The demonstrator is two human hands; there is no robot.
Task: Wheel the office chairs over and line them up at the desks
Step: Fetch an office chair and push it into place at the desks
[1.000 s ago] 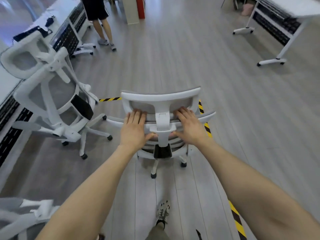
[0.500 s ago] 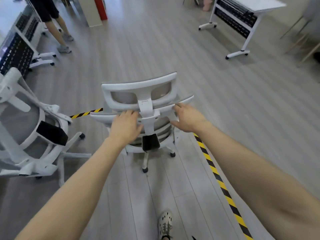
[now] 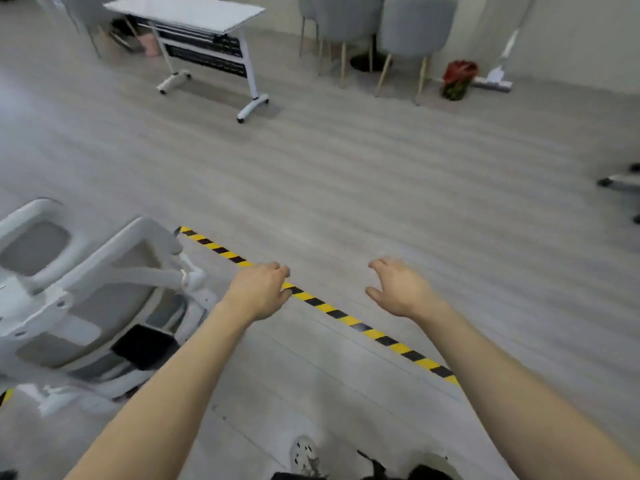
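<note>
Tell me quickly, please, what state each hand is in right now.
Left hand: open, fingers loosely curled, holding nothing.
Right hand: open, fingers relaxed, holding nothing.

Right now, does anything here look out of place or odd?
Nothing looks spilled or broken. The chair at left appears tilted, though the wide lens may cause that, and it stands by the striped tape, far from the only desk in view.
</note>
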